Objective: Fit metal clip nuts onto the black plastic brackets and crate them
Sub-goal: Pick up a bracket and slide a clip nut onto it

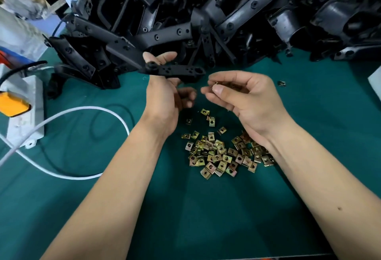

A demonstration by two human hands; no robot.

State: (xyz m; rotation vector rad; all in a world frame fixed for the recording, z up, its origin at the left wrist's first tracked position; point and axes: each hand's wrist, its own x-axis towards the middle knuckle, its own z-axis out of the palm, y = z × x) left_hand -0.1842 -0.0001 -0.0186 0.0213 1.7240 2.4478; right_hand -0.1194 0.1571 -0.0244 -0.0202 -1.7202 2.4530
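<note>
Power strip (24, 113): white box with an orange block, lying at 9 o'clock on the green mat (206, 208).
Cables: a white cable (86, 111) loops across the mat at 8 o'clock; a black cable (18, 70) runs over the strip.
Left hand (162, 97): raised above the mat just left of centre, fingers curled round one black bracket (175, 71), thumb up behind it.
Bracket: flat arm with several holes, held level, pointing toward 3 o'clock, clear of the mat.
Bracket pile (226, 12): many black brackets heaped from 11 to 2 o'clock.
Clip nuts (218, 152): brass-coloured heap on the mat at centre, below both hands.
Right hand (243, 97): right of centre, thumb and fingers pinching one small clip (214, 84), just beside the bracket's end, not touching.
Stray nut (282, 83): alone on the mat at 2 o'clock.
</note>
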